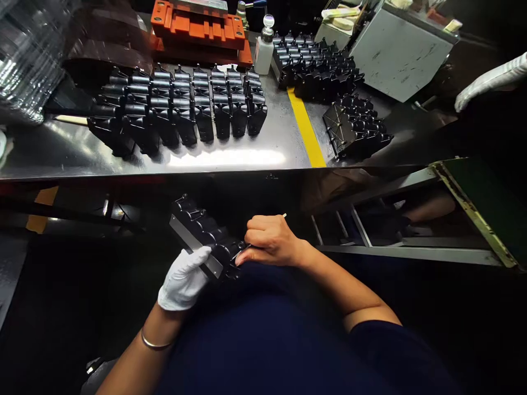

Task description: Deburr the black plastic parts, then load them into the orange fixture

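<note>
My left hand (184, 278), in a white glove, grips a black moulded plastic part (201, 233) with a long metal plate along one side. The part is held tilted in my lap, above my dark blue top. My bare right hand (268, 240) is closed around a thin pale stick (284, 215), and only the stick's end shows past my fingers. Those fingers rest against the near end of the black part. The stick's working end is hidden inside my hand.
A steel table edge (267, 175) runs ahead, bearing rows of black parts (197, 109), a yellow stripe (305, 127), an orange fixture (197, 27), a white bottle (263, 54) and a grey metal box (399, 52). Another person's white-sleeved arm (489, 81) enters at right.
</note>
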`<state>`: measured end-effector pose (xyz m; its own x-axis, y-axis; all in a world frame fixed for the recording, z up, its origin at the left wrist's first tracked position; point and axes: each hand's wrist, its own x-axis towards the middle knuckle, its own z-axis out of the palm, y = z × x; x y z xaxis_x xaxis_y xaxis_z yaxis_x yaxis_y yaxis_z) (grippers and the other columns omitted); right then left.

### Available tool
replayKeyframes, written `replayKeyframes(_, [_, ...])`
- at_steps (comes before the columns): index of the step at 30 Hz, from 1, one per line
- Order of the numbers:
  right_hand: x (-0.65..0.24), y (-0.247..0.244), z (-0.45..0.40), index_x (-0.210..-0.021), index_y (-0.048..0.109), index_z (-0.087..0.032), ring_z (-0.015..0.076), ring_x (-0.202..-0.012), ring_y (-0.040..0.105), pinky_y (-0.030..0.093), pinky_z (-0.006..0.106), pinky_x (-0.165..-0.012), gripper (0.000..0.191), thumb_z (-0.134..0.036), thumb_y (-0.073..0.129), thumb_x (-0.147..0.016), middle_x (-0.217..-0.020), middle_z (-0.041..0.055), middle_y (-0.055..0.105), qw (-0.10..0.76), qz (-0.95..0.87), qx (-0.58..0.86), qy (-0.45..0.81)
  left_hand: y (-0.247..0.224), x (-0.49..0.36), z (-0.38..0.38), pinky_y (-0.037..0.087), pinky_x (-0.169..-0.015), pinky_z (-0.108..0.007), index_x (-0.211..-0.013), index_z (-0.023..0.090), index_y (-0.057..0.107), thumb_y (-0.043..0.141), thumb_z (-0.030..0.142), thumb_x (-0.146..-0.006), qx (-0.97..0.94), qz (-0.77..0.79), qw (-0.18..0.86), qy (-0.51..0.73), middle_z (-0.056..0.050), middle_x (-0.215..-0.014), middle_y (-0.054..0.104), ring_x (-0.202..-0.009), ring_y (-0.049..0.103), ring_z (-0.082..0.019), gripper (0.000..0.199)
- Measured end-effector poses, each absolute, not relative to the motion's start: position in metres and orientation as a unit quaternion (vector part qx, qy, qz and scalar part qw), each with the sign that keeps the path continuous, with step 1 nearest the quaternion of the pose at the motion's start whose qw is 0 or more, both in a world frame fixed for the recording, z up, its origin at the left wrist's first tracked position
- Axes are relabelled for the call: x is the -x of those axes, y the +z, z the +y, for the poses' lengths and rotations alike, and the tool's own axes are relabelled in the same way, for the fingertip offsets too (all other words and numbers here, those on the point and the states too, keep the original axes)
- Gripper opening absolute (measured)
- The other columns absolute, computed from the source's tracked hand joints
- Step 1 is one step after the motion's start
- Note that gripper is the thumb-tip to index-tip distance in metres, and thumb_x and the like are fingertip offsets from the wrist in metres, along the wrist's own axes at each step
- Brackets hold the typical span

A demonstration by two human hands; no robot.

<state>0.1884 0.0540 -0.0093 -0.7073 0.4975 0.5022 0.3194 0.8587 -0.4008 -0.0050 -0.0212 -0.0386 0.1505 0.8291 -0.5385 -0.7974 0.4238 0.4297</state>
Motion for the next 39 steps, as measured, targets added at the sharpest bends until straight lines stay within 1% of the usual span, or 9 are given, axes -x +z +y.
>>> replayKeyframes(2, [-0.188,-0.009,0.054,-0.053,0.046,-0.017,0.0089,-0.051,0.036,0.023,0.025,-0.049,0.059,-0.061,0.039,-0.092,-0.052,-0.0027,0.041,0.321,-0.911,0.23,0.12,-0.036,0.002,-0.021,0.059,-0.067,-0.019,-0.064,0.016,0.069,0.068,0.001,-0.066,0.023,0.373,0.759,0.533,-0.001,-0.071,0.075,-0.067,0.072,-0.015,0.016])
replayKeyframes(6, [-0.186,-0.008,0.052,-0.062,0.054,-0.016,0.0094,-0.054,0.039,0.025,0.023,-0.05,0.057,-0.064,0.041,-0.09,-0.057,-0.0015,0.045,0.326,-0.897,0.284,0.091,-0.027,-0.003,-0.019,0.056,-0.064,-0.012,-0.057,0.017,0.064,0.048,-0.004,-0.08,0.11,0.385,0.751,0.525,0.0,-0.063,0.072,-0.061,0.071,-0.01,0.035])
replayKeyframes(12, [-0.186,-0.01,0.051,-0.058,0.049,-0.017,0.0098,-0.054,0.04,0.025,0.024,-0.051,0.055,-0.053,0.036,-0.097,-0.057,-0.001,0.046,0.299,-0.902,0.29,0.114,-0.021,-0.009,-0.018,0.056,-0.076,-0.015,-0.069,0.016,0.07,0.026,0.005,-0.095,0.225,0.329,0.766,0.504,-0.002,-0.065,0.073,-0.069,0.072,-0.009,0.052])
replayKeyframes(17, [-0.193,-0.001,0.063,-0.072,0.057,-0.016,0.0093,-0.055,0.046,0.032,0.022,-0.055,0.043,-0.035,0.032,-0.102,-0.06,-0.0003,0.052,0.297,-0.902,0.256,0.18,-0.013,-0.009,-0.016,0.055,-0.076,-0.014,-0.093,0.017,0.072,0.027,0.015,-0.1,0.29,0.303,0.758,0.499,-0.001,-0.073,0.076,-0.07,0.073,-0.009,0.046])
replayKeyframes(20, [-0.197,0.006,0.073,-0.069,0.059,-0.016,0.0095,-0.054,0.045,0.03,0.023,-0.052,0.038,-0.035,0.043,-0.098,-0.058,-0.0011,0.051,0.279,-0.923,0.224,0.144,-0.007,-0.009,-0.014,0.056,-0.075,-0.017,-0.101,0.017,0.071,0.027,0.018,-0.1,0.306,0.323,0.753,0.484,-0.002,-0.077,0.077,-0.07,0.073,-0.011,0.044])
replayKeyframes(25, [-0.199,0.013,0.087,-0.065,0.06,-0.017,0.0091,-0.052,0.045,0.026,0.025,-0.051,0.038,-0.038,0.048,-0.095,-0.055,-0.0014,0.051,0.221,-0.949,0.179,0.133,-0.004,-0.011,-0.013,0.057,-0.075,-0.019,-0.101,0.015,0.07,0.032,0.02,-0.099,0.322,0.342,0.746,0.472,-0.004,-0.079,0.077,-0.069,0.073,-0.013,0.039])
replayKeyframes(32, [-0.211,0.017,0.095,-0.06,0.054,-0.016,0.0077,-0.052,0.041,0.027,0.024,-0.053,0.043,-0.04,0.047,-0.095,-0.055,-0.002,0.048,0.093,-0.925,0.152,0.335,-0.008,-0.015,-0.02,0.058,-0.074,-0.02,-0.105,0.015,0.07,0.032,0.015,-0.098,0.311,0.336,0.757,0.466,-0.004,-0.081,0.077,-0.075,0.074,-0.014,0.038])
replayKeyframes(37, [-0.222,0.016,0.097,-0.058,0.059,-0.013,0.0049,-0.046,0.034,0.027,0.021,-0.048,0.048,-0.044,0.05,-0.093,-0.051,-0.0041,0.044,-0.068,-0.829,0.086,0.548,-0.012,-0.012,-0.017,0.058,-0.076,-0.02,-0.104,0.014,0.07,0.035,0.014,-0.097,0.309,0.34,0.767,0.448,-0.004,-0.08,0.077,-0.075,0.074,-0.014,0.035])
replayKeyframes(39, [-0.222,0.013,0.094,-0.063,0.065,-0.011,0.0054,-0.047,0.035,0.027,0.021,-0.048,0.049,-0.048,0.051,-0.092,-0.051,-0.003,0.046,-0.058,-0.8,0.116,0.586,-0.013,-0.005,-0.012,0.057,-0.073,-0.017,-0.101,0.018,0.071,0.033,0.015,-0.098,0.297,0.334,0.74,0.503,-0.001,-0.078,0.077,-0.072,0.073,-0.012,0.038])
